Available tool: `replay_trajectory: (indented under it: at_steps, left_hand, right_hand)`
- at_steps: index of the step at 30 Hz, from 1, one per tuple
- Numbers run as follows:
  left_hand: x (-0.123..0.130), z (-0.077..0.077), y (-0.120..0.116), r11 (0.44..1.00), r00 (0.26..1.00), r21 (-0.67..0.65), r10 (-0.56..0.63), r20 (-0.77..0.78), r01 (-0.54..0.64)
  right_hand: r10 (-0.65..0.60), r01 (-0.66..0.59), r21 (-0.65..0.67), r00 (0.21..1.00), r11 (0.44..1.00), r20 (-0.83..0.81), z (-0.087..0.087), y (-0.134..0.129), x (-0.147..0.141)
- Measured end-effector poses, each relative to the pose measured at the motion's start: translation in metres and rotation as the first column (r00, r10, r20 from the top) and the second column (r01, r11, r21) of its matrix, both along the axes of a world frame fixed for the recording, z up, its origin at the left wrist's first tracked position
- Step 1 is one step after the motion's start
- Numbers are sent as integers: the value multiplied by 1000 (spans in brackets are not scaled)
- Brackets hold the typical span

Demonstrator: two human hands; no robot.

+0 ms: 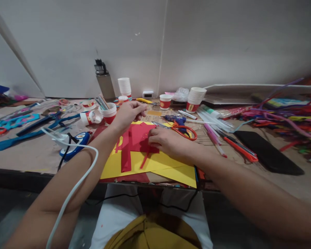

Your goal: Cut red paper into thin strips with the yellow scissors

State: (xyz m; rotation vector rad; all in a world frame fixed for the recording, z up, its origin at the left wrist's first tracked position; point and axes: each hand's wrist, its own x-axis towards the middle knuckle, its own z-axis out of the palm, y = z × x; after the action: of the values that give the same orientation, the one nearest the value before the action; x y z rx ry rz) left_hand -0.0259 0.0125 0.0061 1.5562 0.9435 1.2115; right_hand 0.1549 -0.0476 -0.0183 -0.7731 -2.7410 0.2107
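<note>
My left hand [131, 113] is raised over the far edge of the red paper [140, 133], its fingers pinched together; anything between them is too small to make out. Lower and to the right, my right hand [167, 141] has its fingers curled, and a narrow red strip [145, 160] runs down from the fingertips. Beside that hand lie scissors [191, 133] with orange handles, their blades partly hidden. Under the red paper are yellow sheets [176, 169]. A wider red paper strip [126, 155] lies across both colours.
At left, a white cable [86, 173] crosses my forearm near a blue-and-white device [79, 143]. Behind stand paper cups [165, 102] and a bottle [105, 83]. Rightward lie an orange utility knife [241, 148], a black phone-like slab [269, 152] and a pile of pipe cleaners [287, 121].
</note>
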Motion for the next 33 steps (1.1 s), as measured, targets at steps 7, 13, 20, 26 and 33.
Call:
replay_trajectory:
  at_steps: [7, 13, 20, 26, 33]
  left_hand:
    - [2, -11, 3, 992, 988, -28, -127, -86, 125]
    - [8, -13, -5, 912, 906, -148, -401, -135, 382]
    - [19, -13, -14, 836, 860, -220, -510, 24, 502]
    - [20, -16, -13, 796, 838, -261, -521, 163, 546]
    - [23, -17, -19, 815, 867, -303, -489, 97, 494]
  right_hand:
    - [-254, 193, -179, 862, 965, -438, 8, 6, 8]
    - [-512, -110, -641, 508, 759, -693, 10, 13, 18]
    - [-599, -349, -725, 411, 593, -687, 22, 5, 16]
    - [-632, -388, -733, 373, 559, -679, 22, 8, 17]
    - [-628, -398, -743, 398, 539, -669, 19, 9, 17]
